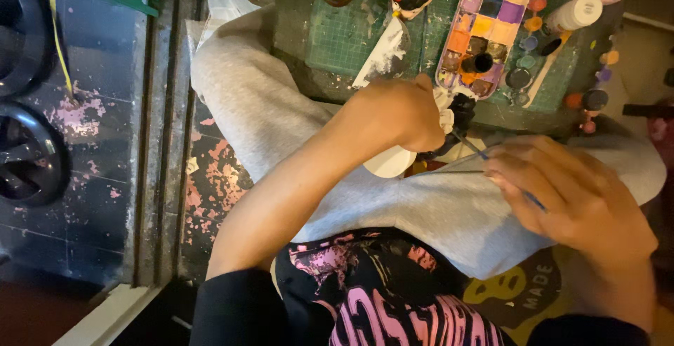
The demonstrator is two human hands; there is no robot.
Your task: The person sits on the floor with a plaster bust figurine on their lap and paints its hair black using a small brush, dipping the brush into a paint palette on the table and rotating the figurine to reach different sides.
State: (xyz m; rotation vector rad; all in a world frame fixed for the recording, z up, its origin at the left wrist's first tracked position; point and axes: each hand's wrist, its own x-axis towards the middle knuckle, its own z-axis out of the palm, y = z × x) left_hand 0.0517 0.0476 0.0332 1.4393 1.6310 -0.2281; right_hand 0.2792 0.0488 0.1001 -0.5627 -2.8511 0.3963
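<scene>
A small black and white figure (456, 118) sat just right of the middle of the frame, partly hidden behind a fist. A thin brush (491, 163) slanted from it down to the right, its tip touching the figure.

We see our left hand (400, 114) curled into a loose fist, knuckles up, the fingers folded under and closed around something small at their tips. Its bare forearm runs back and down toward the body, ending in a black sleeve pushed up near the elbow. Our right hand (569, 195) lies lower and to the side, back of the hand toward us, its fingers (516, 170) bunched together and pinching a thin stick that juts out past the fingertips toward the left fist. The two hands sit near each other without touching.
</scene>
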